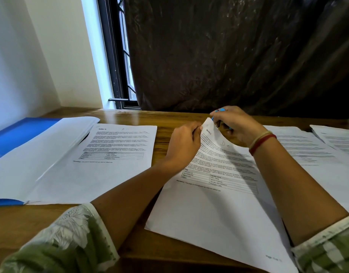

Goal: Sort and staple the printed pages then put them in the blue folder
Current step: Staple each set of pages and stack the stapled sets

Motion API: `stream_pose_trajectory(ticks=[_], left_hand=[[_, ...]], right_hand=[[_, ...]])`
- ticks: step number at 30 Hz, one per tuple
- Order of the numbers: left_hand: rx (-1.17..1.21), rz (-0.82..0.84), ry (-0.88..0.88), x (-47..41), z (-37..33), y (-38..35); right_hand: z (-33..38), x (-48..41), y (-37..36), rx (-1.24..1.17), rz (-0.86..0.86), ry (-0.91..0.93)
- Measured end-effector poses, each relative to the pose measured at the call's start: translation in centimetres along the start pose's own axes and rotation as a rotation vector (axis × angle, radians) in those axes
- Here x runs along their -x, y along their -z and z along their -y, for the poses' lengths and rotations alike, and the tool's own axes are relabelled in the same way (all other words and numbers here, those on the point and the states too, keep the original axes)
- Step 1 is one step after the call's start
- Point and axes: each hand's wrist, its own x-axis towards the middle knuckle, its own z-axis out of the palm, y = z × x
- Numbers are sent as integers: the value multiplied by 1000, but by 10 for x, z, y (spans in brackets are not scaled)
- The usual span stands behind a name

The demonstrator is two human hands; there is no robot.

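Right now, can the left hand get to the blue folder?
Probably yes for the left hand: the blue folder lies open on its side of the table, only flat pages between. But its fingers pinch the corner of the page stack, so it must let go first.

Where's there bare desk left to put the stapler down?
Bare desk runs along the far edge, between the curtain and the left page. A narrow gap lies between that page and the middle stack, partly taken by the left hand. The right side is crowded with pages; the folder fills the left.
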Motion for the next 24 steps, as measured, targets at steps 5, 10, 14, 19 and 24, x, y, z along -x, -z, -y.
stream_pose_trajectory(ticks=[5,10,14,19,24], left_hand=[[20,9,48,-1,2,1],[23,13,104,-3,6,-2],[43,-11,155,-6,9,-3],[130,-30,219,-8,14,-4],[226,7,212,-9,15,-3]], right_hand=[[5,-4,-12,33,-51,-9],[2,1,-10,43,11,12],[3,13,-11,-2,94,150],[-1,2,-1,105,264,214],[-6,1,12,16,340,224]])
